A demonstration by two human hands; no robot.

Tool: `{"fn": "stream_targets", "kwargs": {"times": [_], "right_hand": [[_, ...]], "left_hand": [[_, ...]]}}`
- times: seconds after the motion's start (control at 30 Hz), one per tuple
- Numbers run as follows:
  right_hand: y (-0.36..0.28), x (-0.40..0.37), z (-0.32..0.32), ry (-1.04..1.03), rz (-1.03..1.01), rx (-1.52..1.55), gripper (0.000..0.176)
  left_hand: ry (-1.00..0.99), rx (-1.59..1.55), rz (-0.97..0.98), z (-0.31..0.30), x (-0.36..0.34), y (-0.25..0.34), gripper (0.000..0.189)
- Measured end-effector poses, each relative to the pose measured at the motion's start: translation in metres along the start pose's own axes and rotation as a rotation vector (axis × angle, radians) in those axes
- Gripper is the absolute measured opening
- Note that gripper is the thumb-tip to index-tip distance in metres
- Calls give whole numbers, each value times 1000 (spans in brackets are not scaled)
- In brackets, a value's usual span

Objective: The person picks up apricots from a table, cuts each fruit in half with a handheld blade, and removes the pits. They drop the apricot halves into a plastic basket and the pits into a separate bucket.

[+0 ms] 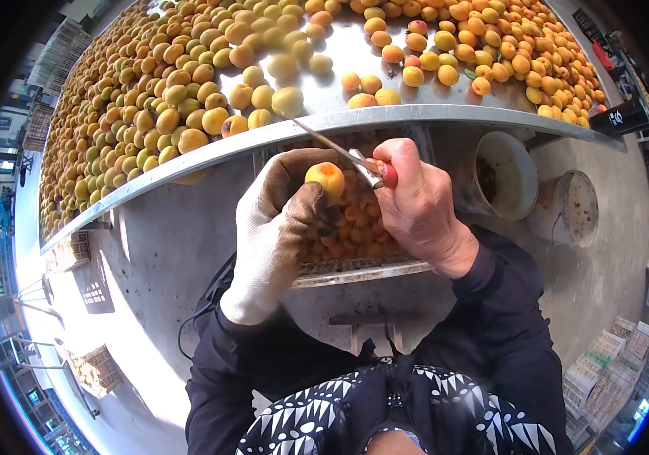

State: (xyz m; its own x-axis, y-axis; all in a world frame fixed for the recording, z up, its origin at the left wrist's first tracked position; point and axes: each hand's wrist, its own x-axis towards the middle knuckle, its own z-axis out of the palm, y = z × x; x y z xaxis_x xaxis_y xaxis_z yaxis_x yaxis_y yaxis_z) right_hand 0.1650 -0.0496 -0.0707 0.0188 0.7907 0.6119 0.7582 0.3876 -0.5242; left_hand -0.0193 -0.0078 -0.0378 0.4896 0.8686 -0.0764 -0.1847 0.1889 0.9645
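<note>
My left hand [282, 212], in a white glove with brown-stained fingers, grips a single yellow-orange apricot [326, 180] between thumb and fingers. A small reddish-brown mark shows on the upper side of that fruit. Bare and closed, my right hand [421, 205] holds a knife [324, 140] by its red handle, the thin blade pointing up and left, above the apricot and apart from it. Under both hands sits a crate [362, 274] with many orange apricot pieces [358, 231] in it.
A metal table [332, 83] heaped with apricots [150, 98] spans the far side, its raised rim just beyond my hands. To the right stand a white bucket [518, 178] with dark residue inside and another stained bucket [578, 208]. Stacked crates [612, 364] are at lower right, a filled crate [93, 370] at left.
</note>
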Motion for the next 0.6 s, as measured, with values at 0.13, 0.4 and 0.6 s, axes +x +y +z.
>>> {"fn": "stream_targets", "kwargs": {"times": [0.13,0.4,0.6], "right_hand": [[-12,6,-9,6,240,259,23],[-26,-12,-8,-216,315,533,22],[-32,-9,-10,-191,250,476,17]], "left_hand": [[-15,-176,126,-5,7,6,47],[125,-157,281,-4,14,15,45],[77,-151,364,-2,19,12,50]]}}
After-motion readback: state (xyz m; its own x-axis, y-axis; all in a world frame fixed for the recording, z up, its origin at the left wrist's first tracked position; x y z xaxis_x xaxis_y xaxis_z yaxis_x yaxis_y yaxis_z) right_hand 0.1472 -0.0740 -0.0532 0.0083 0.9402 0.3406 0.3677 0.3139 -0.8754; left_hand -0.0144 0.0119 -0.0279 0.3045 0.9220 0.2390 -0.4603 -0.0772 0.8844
